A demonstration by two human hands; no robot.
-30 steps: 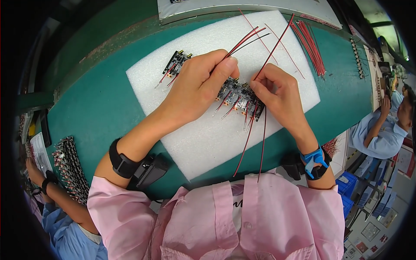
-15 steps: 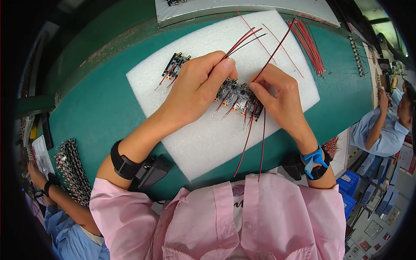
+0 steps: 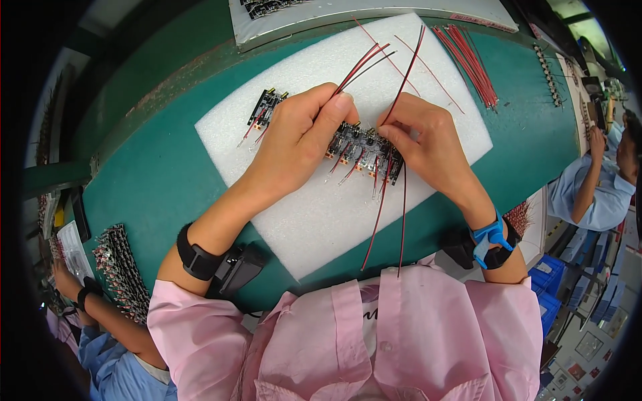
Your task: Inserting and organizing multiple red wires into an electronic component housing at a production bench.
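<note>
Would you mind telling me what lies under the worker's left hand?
Circuit boards show on either side of the left hand, with white foam around them. Whether the boards join beneath it, and what else is there, cannot be seen, because the hand covers that part.

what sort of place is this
Probably an electronics assembly workshop: a row of circuit boards, a bundle of red wires on the green bench, and a co-worker in blue nearby.

At six o'clock, a pink shirt (image 3: 428, 327) with a button (image 3: 386, 346) is worn open over a pale, dark-lettered undershirt (image 3: 370, 327). The left forearm (image 3: 227, 212), toward eight, is circled by a black strap (image 3: 195, 254) bearing a black box (image 3: 242, 269); the right forearm (image 3: 473, 199), toward three, is banded in blue (image 3: 490, 237) and black.
</note>
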